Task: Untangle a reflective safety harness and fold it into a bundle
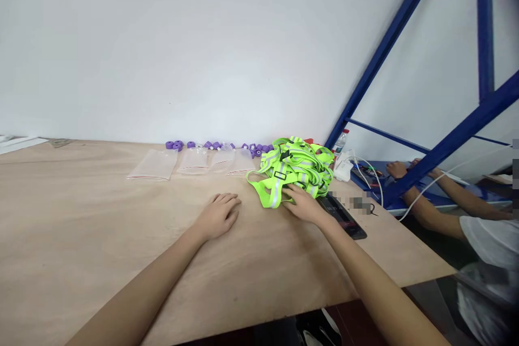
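Left hand lies flat on the table, fingers loosely spread, holding nothing. Right hand rests open fingers on the neon strap heap just beyond, its length running near-left to far-right.

Bare left hand and bare right hand, slim unsleeved forearms from 7 and 5 o'clock frame edges.

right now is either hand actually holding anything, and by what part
Nothing is clearly held. The left hand lies flat on the table; the right hand rests on the near edge of the neon vest pile.
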`<state>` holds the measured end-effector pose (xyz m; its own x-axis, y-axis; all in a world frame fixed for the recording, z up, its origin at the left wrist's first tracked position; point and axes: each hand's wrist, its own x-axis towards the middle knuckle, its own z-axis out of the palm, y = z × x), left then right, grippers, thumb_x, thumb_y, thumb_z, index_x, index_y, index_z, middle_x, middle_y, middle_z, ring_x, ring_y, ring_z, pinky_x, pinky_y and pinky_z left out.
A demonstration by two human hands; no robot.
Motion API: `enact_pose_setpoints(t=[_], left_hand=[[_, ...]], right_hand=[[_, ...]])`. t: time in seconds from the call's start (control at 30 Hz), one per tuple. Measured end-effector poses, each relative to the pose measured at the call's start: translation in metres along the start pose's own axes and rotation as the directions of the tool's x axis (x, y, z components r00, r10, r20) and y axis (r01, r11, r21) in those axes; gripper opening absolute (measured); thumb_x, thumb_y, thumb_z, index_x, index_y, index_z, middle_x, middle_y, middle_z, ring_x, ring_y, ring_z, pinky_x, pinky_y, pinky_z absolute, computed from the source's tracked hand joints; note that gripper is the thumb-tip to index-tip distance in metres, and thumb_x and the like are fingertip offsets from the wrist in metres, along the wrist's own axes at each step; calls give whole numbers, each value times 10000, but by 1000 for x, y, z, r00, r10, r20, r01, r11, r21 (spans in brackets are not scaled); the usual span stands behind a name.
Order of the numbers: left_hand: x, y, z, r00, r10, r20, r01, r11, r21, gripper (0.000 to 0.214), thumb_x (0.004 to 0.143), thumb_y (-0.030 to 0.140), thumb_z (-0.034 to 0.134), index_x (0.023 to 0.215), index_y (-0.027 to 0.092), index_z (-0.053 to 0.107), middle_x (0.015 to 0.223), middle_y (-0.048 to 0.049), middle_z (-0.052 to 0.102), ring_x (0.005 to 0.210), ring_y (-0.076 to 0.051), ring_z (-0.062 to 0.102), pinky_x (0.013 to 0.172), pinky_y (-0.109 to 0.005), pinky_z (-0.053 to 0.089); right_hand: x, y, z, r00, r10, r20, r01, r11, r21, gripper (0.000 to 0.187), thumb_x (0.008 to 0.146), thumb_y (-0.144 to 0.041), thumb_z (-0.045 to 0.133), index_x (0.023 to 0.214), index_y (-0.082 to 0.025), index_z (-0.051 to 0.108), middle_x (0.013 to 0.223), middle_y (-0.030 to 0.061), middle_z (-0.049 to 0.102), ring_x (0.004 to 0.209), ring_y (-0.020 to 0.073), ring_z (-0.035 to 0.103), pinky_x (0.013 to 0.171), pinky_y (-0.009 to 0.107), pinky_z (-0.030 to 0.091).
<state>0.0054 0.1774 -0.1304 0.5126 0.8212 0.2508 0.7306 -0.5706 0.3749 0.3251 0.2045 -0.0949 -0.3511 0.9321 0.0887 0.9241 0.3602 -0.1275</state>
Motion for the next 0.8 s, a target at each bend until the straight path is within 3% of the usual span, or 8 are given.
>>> enact_pose_setpoints(t=[0.13, 0.2, 0.3, 0.37, 0.47, 0.53, 0.63, 0.8], left_hand=[[-1, -3, 1, 1000, 5, 6, -5, 999, -32, 377, 941, 275, 433, 1287, 234, 577, 1450, -85, 530, 1351, -259, 467, 1150, -499, 317], [-1, -3, 2, 1000, 7, 6, -7, 999, -49, 372, 933, 263, 446, 1278, 234, 582, 1451, -85, 530, 1355, -262, 464, 1151, -507, 312], [-1, -3, 2, 1000, 9, 0, -9, 997, -71, 364, 924, 253, 462, 1265, 236, 591, 1438, -85, 541, 1352, -265, 465, 1149, -511, 309], [-1, -3, 2, 1000, 7, -15, -9, 997, -83, 359, 920, 246, 472, 1256, 241, 598, 1428, -84, 549, 1341, -264, 474, 1149, -506, 308], [-2, -3, 2, 999, 8, -43, -12, 995, -101, 346, 916, 233, 482, 1236, 248, 613, 1406, -75, 568, 1323, -261, 492, 1149, -490, 309], [-2, -3, 2, 999, 9, -52, -15, 994, -112, 342, 910, 228, 492, 1227, 249, 618, 1390, -72, 581, 1313, -259, 503, 1143, -480, 317], [-2, -3, 1, 998, 14, -54, -21, 992, -126, 347, 888, 220, 512, 1218, 239, 619, 1382, -80, 585, 1292, -263, 519, 1119, -469, 339], [-1, -3, -1, 998, 26, -62, -35, 988, -149, 312, 871, 217, 526, 1162, 230, 638, 1350, -76, 604, 1272, -267, 531, 1094, -443, 357]], right_hand=[[10, 0, -50, 980, -79, 185, 40, 978, 205, 446, 902, -445, 601, 1294, -240, 661, 1295, 92, 646, 1161, 298, 621, 989, 385, 494], [22, 5, -77, 994, 17, 109, -37, 981, 188, 445, 926, -483, 560, 1275, -226, 660, 1189, 81, 699, 1026, 272, 677, 910, 360, 527], [52, 14, -105, 970, 178, -163, -192, 979, -72, 532, 917, -476, 579, 1384, -225, 553, 1235, 111, 665, 1056, 302, 662, 888, 389, 522], [75, 20, -111, 954, 212, -213, -259, 940, -222, 722, 886, -502, 621, 1514, -236, 383, 1363, 156, 574, 1178, 348, 602, 919, 425, 503], [108, 27, -108, 948, 314, -43, -313, 905, -289, 954, 829, -587, 666, 1582, -207, 220, 1401, 199, 538, 1240, 380, 561, 955, 460, 480], [124, 32, -103, 930, 363, 53, -333, 897, -291, 938, 803, -601, 682, 1555, -187, 303, 1400, 192, 549, 1265, 378, 543, 980, 464, 468], [137, 39, -102, 925, 364, 110, -318, 899, -302, 828, 767, -525, 731, 1469, -182, 458, 1412, 172, 549, 1235, 352, 573, 936, 416, 508], [140, 45, -117, 893, 403, 198, -352, 902, -249, 795, 715, -427, 801, 1386, -101, 527, 1279, 218, 627, 831, 276, 716, 578, 308, 570]])
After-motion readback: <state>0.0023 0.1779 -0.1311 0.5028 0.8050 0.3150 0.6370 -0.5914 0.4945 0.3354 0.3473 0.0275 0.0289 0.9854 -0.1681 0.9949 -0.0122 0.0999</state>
